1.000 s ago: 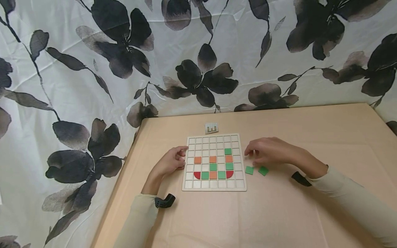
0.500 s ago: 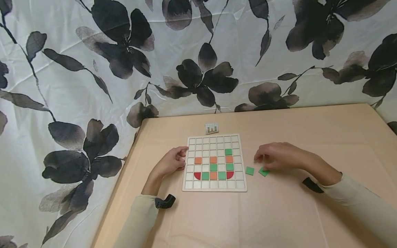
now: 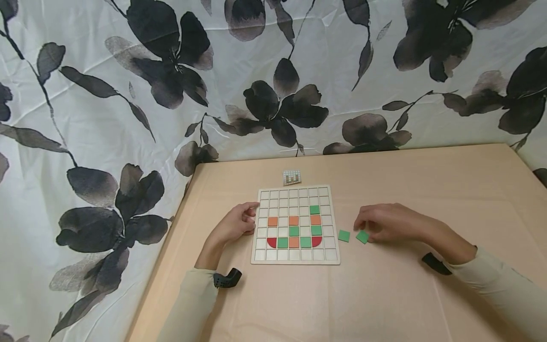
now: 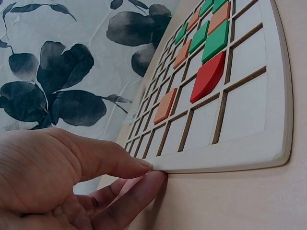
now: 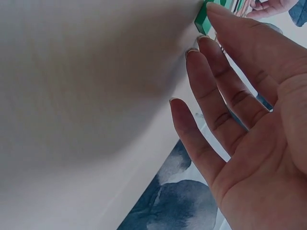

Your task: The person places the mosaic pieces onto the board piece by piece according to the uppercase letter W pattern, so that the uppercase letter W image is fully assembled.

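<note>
A pale square grid board [image 3: 273, 256] lies on the table, with green, orange and red tiles in some cells. My left hand [image 3: 232, 223] pinches its left edge; in the left wrist view the thumb [image 4: 134, 165] meets the rim with a finger beside it. Right of the board, my right hand [image 3: 391, 222] has thumb and finger at a green square tile [image 3: 362, 237], pinching it by its edges. Another green square tile [image 3: 344, 235] lies loose near the board's right edge. In the right wrist view, the other fingers [image 5: 204, 81] are spread and the pinched tile [image 5: 204, 21] is partly hidden.
A small card [image 3: 292, 177] with a printed grid pattern sits just behind the board. A floral cloth [image 3: 273, 71] hangs behind and to the left of the wooden table [image 3: 367, 299]. Each wrist wears a dark band [image 3: 227, 278].
My right hand has moved right and down, away from the board's edge, to the farther green tile. The left hand and the board have stayed in place.
</note>
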Tool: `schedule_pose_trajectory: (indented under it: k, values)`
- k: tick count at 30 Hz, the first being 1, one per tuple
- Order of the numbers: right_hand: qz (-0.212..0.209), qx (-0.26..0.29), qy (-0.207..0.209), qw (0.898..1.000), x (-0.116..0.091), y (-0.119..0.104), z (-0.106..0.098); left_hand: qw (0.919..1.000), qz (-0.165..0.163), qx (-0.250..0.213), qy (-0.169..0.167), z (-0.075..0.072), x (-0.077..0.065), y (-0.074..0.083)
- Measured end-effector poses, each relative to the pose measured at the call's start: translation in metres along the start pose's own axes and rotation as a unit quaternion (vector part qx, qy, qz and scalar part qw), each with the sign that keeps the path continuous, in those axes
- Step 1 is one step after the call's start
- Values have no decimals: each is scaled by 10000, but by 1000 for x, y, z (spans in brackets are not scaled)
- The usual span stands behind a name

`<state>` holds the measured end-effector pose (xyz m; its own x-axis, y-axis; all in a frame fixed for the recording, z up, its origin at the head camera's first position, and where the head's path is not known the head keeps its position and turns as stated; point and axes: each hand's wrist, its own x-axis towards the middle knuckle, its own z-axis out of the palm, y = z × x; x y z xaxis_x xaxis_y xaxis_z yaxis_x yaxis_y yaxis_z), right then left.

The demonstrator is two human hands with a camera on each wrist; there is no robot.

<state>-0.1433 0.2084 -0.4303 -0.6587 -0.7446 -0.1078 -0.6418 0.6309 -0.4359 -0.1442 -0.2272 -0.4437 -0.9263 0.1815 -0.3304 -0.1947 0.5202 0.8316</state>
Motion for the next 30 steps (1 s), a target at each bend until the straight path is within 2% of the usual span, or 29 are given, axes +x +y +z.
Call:
schedule_pose_trajectory:
  k: [6, 17, 25, 30]
  values:
    - [-62, 48, 17, 10000, 2, -1, 3, 10000, -32, -1, 27, 0, 1, -1]
    - [51, -324, 204, 9993, 4, 3, 7, 10000, -63, -41, 36, 1, 3, -1]
    - [164, -332, -44, 9993, 6, 9, 2, 9999, -82, -88, 84, 4, 4, 1]
    - [142, -320, -62, 9994, 7, 12, 0, 9999, -84, -54, 118, 5, 5, 2]
